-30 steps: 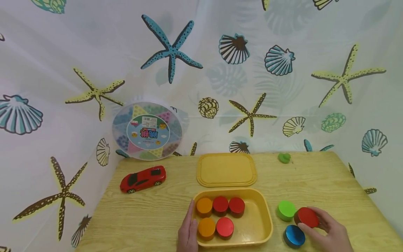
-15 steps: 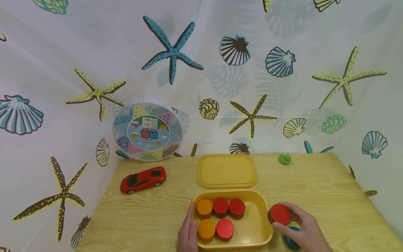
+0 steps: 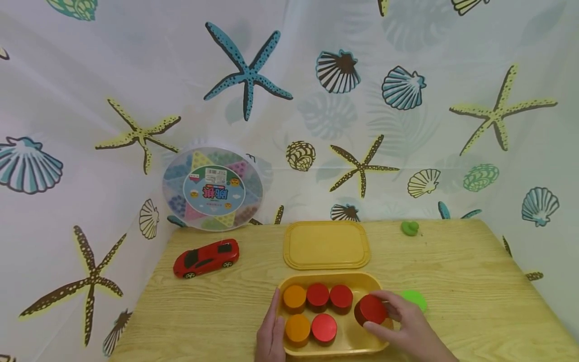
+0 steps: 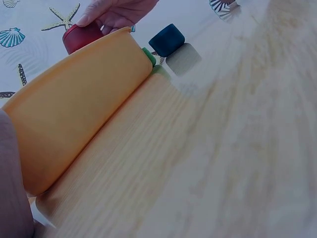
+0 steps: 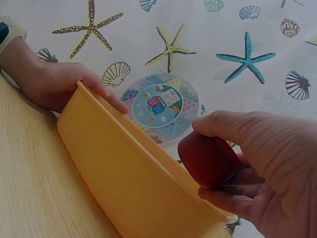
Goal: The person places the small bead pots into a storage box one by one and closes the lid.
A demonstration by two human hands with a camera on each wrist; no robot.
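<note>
My right hand [image 3: 407, 322] pinches a dark red round block [image 3: 373, 308] between thumb and fingers. It holds the block over the right part of a yellow rectangular box [image 3: 348, 351]; in the right wrist view the block [image 5: 205, 159] is near the rim. My left hand [image 3: 270, 332] rests along the box's left wall with its fingers fairly straight. Inside the box are two orange round blocks [image 3: 297, 328] and three red ones [image 3: 324, 328]. A bright green round block [image 3: 414, 300] lies right of the box, partly behind my right hand. The blue round block [image 4: 167, 40] shows in the left wrist view.
Behind the box lies a flat yellow lid [image 3: 326, 245]. A red toy car [image 3: 206, 259] stands at the left, with a round game board [image 3: 212, 188] leaning on the curtain behind it. A small green duck figure [image 3: 410, 228] sits at the back right of the wooden table [image 3: 479, 281].
My right hand has carried the red block leftward from beside the green and blue blocks to over the box. The left hand has stayed on the box's left side.
</note>
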